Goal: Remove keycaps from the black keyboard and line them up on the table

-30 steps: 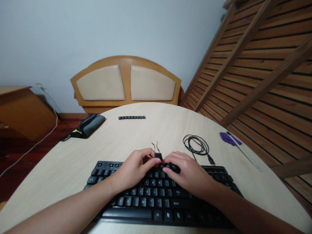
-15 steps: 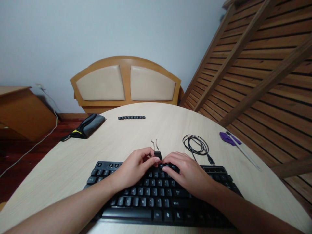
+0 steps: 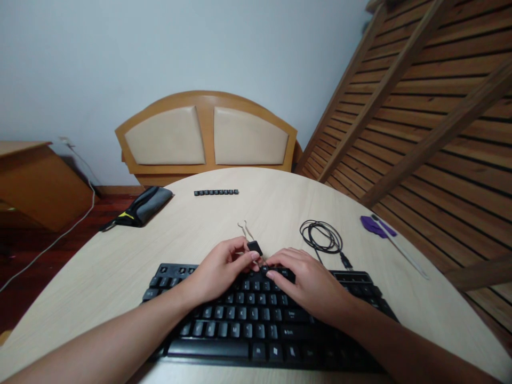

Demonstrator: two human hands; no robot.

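Your left forearm (image 3: 132,325) reaches in from the lower left and your right forearm (image 3: 396,336) from the lower right, so the two slant toward each other over the black keyboard (image 3: 216,349) and meet near its far edge. Your left hand (image 3: 220,272) is turned thumb side up, its thumb and curled fingers pinching the black body of a wire keycap puller (image 3: 255,247). That puller stands tilted above the top row of keys, its hooked wire ends pointing up, away from you and slightly left. Your right hand (image 3: 308,280) arches palm down over the keys to the right, fingers bent, the thumb beneath them. Its thumb and fingertips come together at a small black key (image 3: 264,270) just below the puller; you cannot tell whether they grip it or only touch it. The keyboard lies flat on the bench (image 3: 272,200), its near edge toward you.
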